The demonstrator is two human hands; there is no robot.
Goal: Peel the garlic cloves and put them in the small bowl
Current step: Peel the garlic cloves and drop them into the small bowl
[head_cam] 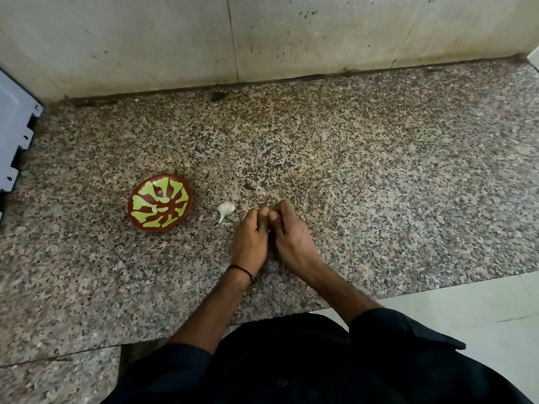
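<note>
The fingertips (274,214) of both hands are curled inward and pressed together at the centre of the frame, slightly below the middle. Whatever lies between them is hidden by the fingers themselves, so it cannot be told whether a clove is pinched there or the fingers merely meet. The left hand (250,236) and the right hand (290,237) touch along their inner edges, backs facing the camera, held low over the speckled brown-and-grey granite countertop (364,170). A thin black thread bracelet (241,269) circles the left wrist. Both forearms run down toward the lower centre of the frame, ending in a dark left sleeve (180,364) and a dark right sleeve (393,328). Just left of the left hand, apart from it, a small white garlic bulb with a short stem (226,209) lies on its side on the granite, stem pointing toward the lower left. Further left, near the bulb but not touching it, stands the small round brown bowl with a green petal pattern (145,204), upright on the countertop, left of centre. A stained off-white stone wall (145,39) fills the top of the frame. A grey-blue panel with a stepped edge (14,126) sits at the left edge. Pale white floor tile (466,310) occupies the lower right.
</note>
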